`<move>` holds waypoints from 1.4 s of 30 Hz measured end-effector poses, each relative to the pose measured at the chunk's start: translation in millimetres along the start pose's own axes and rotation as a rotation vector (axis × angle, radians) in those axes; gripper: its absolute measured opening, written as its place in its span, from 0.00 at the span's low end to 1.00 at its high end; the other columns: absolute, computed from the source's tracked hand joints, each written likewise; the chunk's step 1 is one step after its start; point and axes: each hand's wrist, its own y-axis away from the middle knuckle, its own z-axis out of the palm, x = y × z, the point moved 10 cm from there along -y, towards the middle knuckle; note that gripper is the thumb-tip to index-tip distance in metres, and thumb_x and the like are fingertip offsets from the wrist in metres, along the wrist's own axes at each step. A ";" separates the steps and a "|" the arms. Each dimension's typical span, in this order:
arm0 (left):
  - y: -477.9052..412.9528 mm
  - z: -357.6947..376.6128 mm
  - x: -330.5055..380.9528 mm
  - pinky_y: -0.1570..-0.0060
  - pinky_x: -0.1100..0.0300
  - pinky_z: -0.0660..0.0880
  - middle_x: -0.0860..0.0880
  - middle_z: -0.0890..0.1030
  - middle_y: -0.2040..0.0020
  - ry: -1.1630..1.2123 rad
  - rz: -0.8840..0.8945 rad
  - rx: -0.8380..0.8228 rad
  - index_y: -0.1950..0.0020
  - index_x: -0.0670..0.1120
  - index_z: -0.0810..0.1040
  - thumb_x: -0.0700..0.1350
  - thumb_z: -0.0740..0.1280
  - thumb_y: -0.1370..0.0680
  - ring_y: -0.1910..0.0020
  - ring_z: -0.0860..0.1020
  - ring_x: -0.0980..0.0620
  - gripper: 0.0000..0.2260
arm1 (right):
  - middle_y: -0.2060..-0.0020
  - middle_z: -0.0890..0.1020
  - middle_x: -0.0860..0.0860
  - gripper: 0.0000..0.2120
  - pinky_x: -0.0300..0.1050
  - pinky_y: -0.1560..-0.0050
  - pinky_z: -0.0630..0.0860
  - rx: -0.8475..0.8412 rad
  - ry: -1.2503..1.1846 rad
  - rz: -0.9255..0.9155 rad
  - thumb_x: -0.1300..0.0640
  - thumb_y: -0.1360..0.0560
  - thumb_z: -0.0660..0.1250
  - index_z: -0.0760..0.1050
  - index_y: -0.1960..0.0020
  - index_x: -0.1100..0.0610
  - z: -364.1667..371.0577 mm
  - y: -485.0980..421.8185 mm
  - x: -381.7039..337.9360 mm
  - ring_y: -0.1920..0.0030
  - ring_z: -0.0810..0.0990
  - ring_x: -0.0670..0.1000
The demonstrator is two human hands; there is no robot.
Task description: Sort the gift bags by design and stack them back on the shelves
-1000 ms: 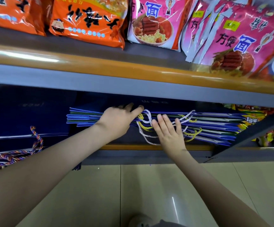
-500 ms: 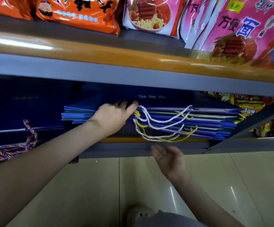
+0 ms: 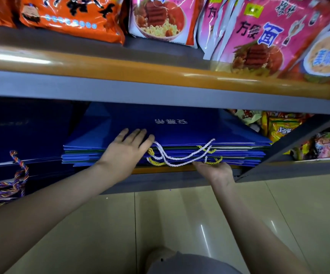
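A stack of flat blue gift bags (image 3: 180, 133) lies on the lower shelf (image 3: 170, 170), with white lettering on the top bag. White and yellow cord handles (image 3: 182, 158) hang over its front edge. My left hand (image 3: 126, 153) presses flat on the stack's top near the front edge, fingers straight. My right hand (image 3: 217, 172) is palm up at the stack's front right edge, its fingertips tucked under the bags and the handles. To the left lie darker navy gift bags (image 3: 22, 135) with multicoloured cord handles (image 3: 18, 175).
The upper shelf, with an orange rail (image 3: 140, 70), hangs low over the bags and carries orange (image 3: 71, 14) and pink noodle packs (image 3: 259, 36). Snack packs (image 3: 282, 127) sit right of the stack behind a slanted grey bracket (image 3: 298, 139). Beige tiled floor (image 3: 180, 224) lies below.
My right hand dropped away from the cord handles, turned palm up and came back under the stack's front right edge. My left hand stayed on top, and the view moved closer.
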 end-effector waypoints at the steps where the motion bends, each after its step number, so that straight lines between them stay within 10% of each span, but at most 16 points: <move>1: 3.4 4.8 8.0 0.28 0.43 0.57 0.35 0.55 0.24 -0.035 0.003 -0.073 0.23 0.44 0.42 0.46 0.73 0.31 0.25 0.58 0.40 0.48 | 0.26 0.58 0.65 0.31 0.56 0.29 0.56 0.002 0.015 -0.001 0.46 0.17 0.50 0.50 0.24 0.67 1.0 -0.1 2.6 0.26 0.57 0.63; 3: 5.5 5.2 33.3 0.27 0.43 0.39 0.39 0.35 0.24 0.024 0.027 -0.188 0.27 0.47 0.26 0.58 0.64 0.25 0.24 0.39 0.42 0.49 | 0.29 0.64 0.64 0.29 0.58 0.33 0.63 0.017 0.046 0.001 0.46 0.17 0.50 0.55 0.25 0.66 -2.2 -7.4 5.3 0.28 0.63 0.63; 6: -13.2 -12.4 85.8 0.29 0.44 0.33 0.41 0.34 0.24 0.126 0.113 -0.086 0.30 0.47 0.24 0.69 0.59 0.27 0.24 0.37 0.43 0.50 | 0.27 0.61 0.65 0.35 0.55 0.32 0.62 0.008 0.092 0.004 0.41 0.18 0.51 0.52 0.24 0.67 -1.2 -15.6 5.6 0.27 0.60 0.62; 9: -41.3 -3.8 90.1 0.27 0.44 0.51 0.32 0.54 0.25 -0.071 0.072 -0.061 0.25 0.37 0.39 0.63 0.60 0.24 0.26 0.58 0.37 0.45 | 0.28 0.59 0.68 0.40 0.56 0.28 0.57 -0.067 0.114 0.021 0.38 0.20 0.52 0.49 0.25 0.70 9.5 -15.4 5.6 0.27 0.59 0.64; 12: -62.6 1.2 76.5 0.55 0.54 0.77 0.38 0.82 0.51 -0.081 -0.015 -0.038 0.36 0.39 0.68 0.36 0.49 0.22 0.56 0.81 0.43 0.17 | 0.28 0.59 0.69 0.41 0.56 0.26 0.56 -0.143 0.087 0.008 0.37 0.21 0.52 0.47 0.25 0.69 12.9 -18.6 2.5 0.27 0.58 0.65; 16: -72.3 -2.7 65.5 0.66 0.57 0.77 0.40 0.83 0.62 -0.132 -0.113 0.119 0.52 0.40 0.68 0.28 0.47 0.26 0.64 0.83 0.42 0.14 | 0.40 0.77 0.63 0.37 0.52 0.39 0.70 -0.297 0.198 -0.044 0.33 0.23 0.51 0.68 0.34 0.65 14.8 -18.3 -1.1 0.40 0.75 0.59; 21: -70.2 -1.3 80.9 0.69 0.57 0.77 0.41 0.84 0.62 -0.155 0.029 0.208 0.53 0.41 0.66 0.30 0.57 0.32 0.65 0.83 0.43 0.11 | 0.39 0.76 0.66 0.43 0.58 0.39 0.71 -0.146 0.683 -0.044 0.30 0.24 0.46 0.68 0.33 0.68 -7.7 -0.3 -3.8 0.39 0.75 0.63; 23: -68.5 3.6 86.0 0.69 0.57 0.77 0.41 0.84 0.62 -0.152 0.059 0.207 0.52 0.41 0.66 0.31 0.58 0.35 0.65 0.83 0.43 0.13 | 0.49 0.82 0.62 0.31 0.56 0.48 0.78 -0.019 1.324 -0.249 0.36 0.22 0.56 0.76 0.43 0.65 -15.1 22.5 -21.0 0.48 0.81 0.62; 25: -67.9 9.6 90.4 0.69 0.57 0.77 0.40 0.84 0.62 -0.179 0.076 0.188 0.52 0.39 0.68 0.33 0.62 0.37 0.65 0.83 0.42 0.14 | 0.52 0.82 0.54 0.15 0.50 0.47 0.78 -0.060 1.864 -0.923 0.47 0.25 0.69 0.78 0.46 0.57 26.2 64.6 -38.1 0.48 0.81 0.56; 27: -69.6 7.8 90.0 0.70 0.57 0.77 0.40 0.84 0.63 -0.186 0.060 0.188 0.54 0.41 0.79 0.34 0.65 0.37 0.67 0.83 0.43 0.13 | 0.40 0.76 0.53 0.31 0.46 0.39 0.68 -0.210 2.214 -1.641 0.52 0.33 0.77 0.70 0.34 0.57 67.3 103.7 -10.4 0.39 0.74 0.54; 30: -71.1 0.7 87.3 0.71 0.58 0.77 0.41 0.84 0.65 -0.157 0.049 0.189 0.60 0.44 0.84 0.35 0.59 0.33 0.68 0.83 0.44 0.14 | 0.32 0.71 0.59 0.53 0.57 0.31 0.58 -0.230 2.644 -1.956 0.49 0.44 0.81 0.59 0.25 0.57 83.5 67.4 19.1 0.31 0.68 0.59; 36: -71.8 -12.5 85.1 0.66 0.59 0.79 0.43 0.84 0.62 -0.146 0.145 0.302 0.55 0.42 0.81 0.38 0.66 0.34 0.62 0.84 0.46 0.10 | 0.46 0.82 0.59 0.18 0.52 0.42 0.76 -0.628 2.413 -2.423 0.65 0.28 0.60 0.77 0.39 0.64 96.8 57.1 26.2 0.45 0.81 0.58; 42: -20.0 9.4 103.1 0.29 0.47 0.58 0.37 0.63 0.26 -0.458 0.415 0.423 0.27 0.34 0.51 0.37 0.41 0.20 0.28 0.64 0.40 0.22 | 0.46 0.82 0.59 0.11 0.50 0.43 0.74 -0.668 2.260 -2.607 0.64 0.22 0.59 0.71 0.40 0.63 65.7 39.3 25.5 0.47 0.82 0.57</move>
